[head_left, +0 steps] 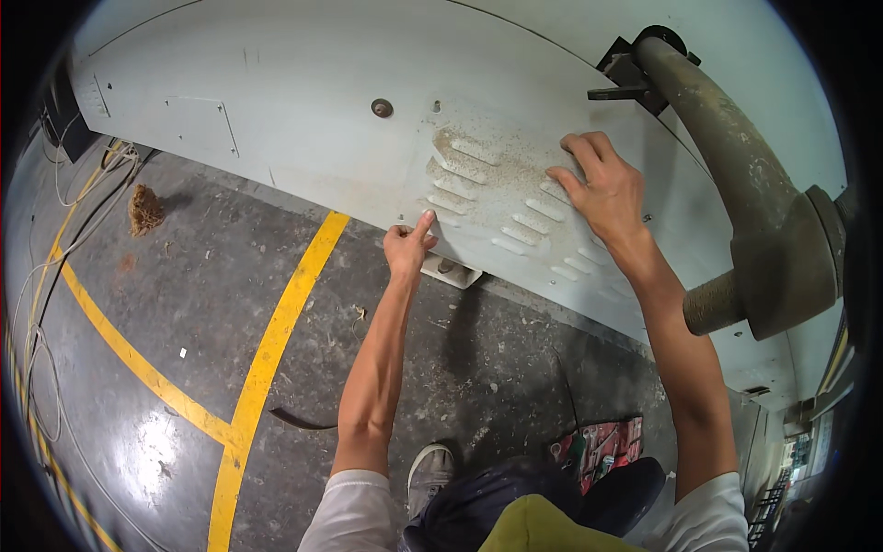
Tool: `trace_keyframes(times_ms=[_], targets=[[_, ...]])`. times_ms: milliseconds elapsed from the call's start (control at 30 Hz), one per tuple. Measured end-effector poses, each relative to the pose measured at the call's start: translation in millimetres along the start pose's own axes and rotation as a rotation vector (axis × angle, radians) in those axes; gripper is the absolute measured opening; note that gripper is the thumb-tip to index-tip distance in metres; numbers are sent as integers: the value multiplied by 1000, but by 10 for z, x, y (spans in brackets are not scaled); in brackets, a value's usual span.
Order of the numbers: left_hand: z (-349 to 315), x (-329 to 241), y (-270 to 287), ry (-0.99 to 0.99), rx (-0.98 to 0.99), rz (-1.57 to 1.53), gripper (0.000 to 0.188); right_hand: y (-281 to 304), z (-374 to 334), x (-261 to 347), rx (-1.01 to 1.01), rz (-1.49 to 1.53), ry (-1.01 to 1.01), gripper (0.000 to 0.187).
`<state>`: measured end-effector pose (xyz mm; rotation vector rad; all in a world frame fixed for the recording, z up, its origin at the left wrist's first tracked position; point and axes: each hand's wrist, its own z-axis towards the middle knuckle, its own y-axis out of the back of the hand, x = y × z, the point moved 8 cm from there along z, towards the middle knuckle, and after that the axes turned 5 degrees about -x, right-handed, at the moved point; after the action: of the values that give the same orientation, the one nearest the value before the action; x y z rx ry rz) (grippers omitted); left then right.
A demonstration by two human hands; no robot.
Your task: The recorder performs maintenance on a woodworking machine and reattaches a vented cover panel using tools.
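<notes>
A louvered metal panel (501, 189), pale grey and speckled with brown dust, lies against the side of a large grey machine (303, 120). At its lower left edge is my left hand (409, 246), the thumb laid on the panel's face and the other fingers curled by the rim. My right hand (607, 187) rests at the upper right of the panel, fingers bent and thumb spread apart, fingertips on or close to the dusty surface. Whether the panel is loose from the machine I cannot tell.
A thick curved arm (708, 120) with a heavy end juts out at right. A red tool pouch (607, 446) lies near my legs. Yellow lines (276, 359) mark the dark floor. Loose cables (46, 340) and a brown clump (144, 210) are at left.
</notes>
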<state>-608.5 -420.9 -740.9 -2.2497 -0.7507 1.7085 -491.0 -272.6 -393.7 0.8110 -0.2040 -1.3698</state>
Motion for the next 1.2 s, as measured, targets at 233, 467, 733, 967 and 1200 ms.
trace_keyframes(times_ms=[233,467,733,967,1200], targets=[[40,92,138,-12,-20,-19,53,-173,55,349,18,-12,7,45],[106,177,-25,9,34,-147,47,-210,91,291,30,-81,-14,46],[386,98,-13,-36,48,8,46,351,-2192,-1726,-131,269,-1150,33],[117,353,-437,32,119,123,80,-537,-4815,-1816,180,681,-1941,73],[-59,337,-255,2,66,123,83,-1062,-4829,-1553,-114,1112,-2148,97]])
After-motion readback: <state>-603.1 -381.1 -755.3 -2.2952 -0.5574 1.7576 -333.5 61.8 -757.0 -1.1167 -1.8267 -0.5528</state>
